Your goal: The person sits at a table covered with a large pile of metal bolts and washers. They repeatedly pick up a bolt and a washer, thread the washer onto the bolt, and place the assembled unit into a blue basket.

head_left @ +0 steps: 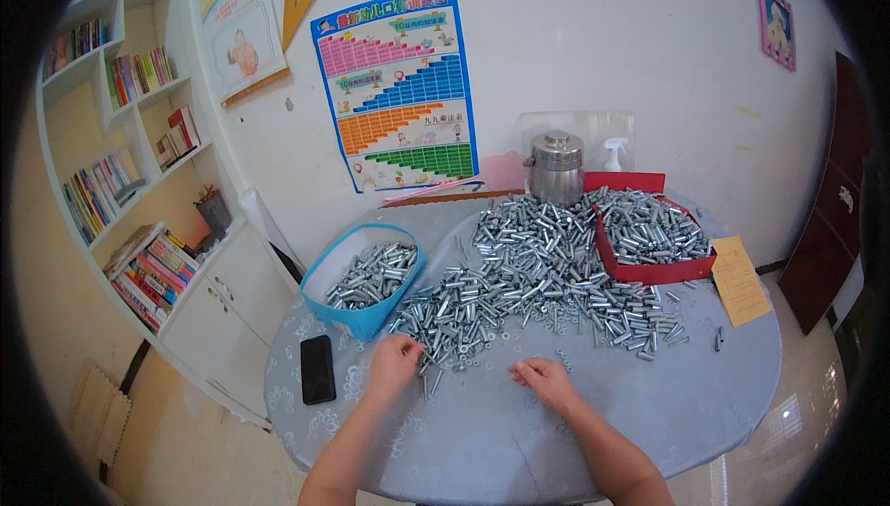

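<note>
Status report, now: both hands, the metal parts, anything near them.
Left hand on edge of bolt pile, grip unclear. Right hand flat on table, by loose washers. Phone left of hands.

Bolts [528, 274]: bright metal, shiny, heaped loose. Table cover [649, 395]: grey-blue cloth, matt, faintly patterned. Blue box [363, 320] and red box [654, 272]: matt card. Pot [556, 167]: brushed steel. Phone [317, 369]: glossy black. Yellow sheet [742, 281]: paper.

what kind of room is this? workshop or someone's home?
Probably a home or children's study room used for piecework, not a workshop. A bookshelf full of books and colourful learning posters line the wall, while a pile of small metal bolts covers a round clothed table near both hands.
</note>
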A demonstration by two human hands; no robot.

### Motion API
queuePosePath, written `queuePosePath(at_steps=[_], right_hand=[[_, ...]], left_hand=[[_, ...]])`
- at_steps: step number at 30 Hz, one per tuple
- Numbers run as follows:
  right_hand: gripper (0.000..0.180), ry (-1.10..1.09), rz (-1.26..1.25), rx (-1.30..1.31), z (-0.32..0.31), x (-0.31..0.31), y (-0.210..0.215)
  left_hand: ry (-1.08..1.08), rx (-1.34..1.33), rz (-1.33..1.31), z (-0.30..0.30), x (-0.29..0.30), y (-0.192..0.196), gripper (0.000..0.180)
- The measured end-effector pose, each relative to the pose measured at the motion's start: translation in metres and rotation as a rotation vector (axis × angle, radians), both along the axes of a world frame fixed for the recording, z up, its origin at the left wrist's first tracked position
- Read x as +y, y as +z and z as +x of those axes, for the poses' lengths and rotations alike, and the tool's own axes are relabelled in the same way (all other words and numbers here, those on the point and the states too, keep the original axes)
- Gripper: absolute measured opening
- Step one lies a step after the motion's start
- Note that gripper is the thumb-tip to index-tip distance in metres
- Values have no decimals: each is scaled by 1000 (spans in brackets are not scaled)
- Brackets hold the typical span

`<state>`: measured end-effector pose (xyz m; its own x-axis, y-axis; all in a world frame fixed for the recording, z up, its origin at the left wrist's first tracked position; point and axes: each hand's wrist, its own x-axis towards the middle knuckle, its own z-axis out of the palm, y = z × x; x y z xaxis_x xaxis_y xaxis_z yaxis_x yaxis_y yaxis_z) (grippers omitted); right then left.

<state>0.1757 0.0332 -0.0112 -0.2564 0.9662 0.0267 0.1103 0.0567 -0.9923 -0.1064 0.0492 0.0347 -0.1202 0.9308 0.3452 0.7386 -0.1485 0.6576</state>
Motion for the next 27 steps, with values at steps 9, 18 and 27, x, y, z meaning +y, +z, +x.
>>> queuePosePath(at_steps=[9, 18, 27], right_hand=[[27, 1, -6, -44, 0, 1, -1], [22, 18, 478, -488, -50, 26, 39], [21, -95, 846, -712, -111, 74, 27]], left_hand=[[-13, 170, -116, 36, -32, -24, 20], [82, -630, -23, 42, -28, -42, 9], [-104, -1199, -91, 39, -31, -49, 6]])
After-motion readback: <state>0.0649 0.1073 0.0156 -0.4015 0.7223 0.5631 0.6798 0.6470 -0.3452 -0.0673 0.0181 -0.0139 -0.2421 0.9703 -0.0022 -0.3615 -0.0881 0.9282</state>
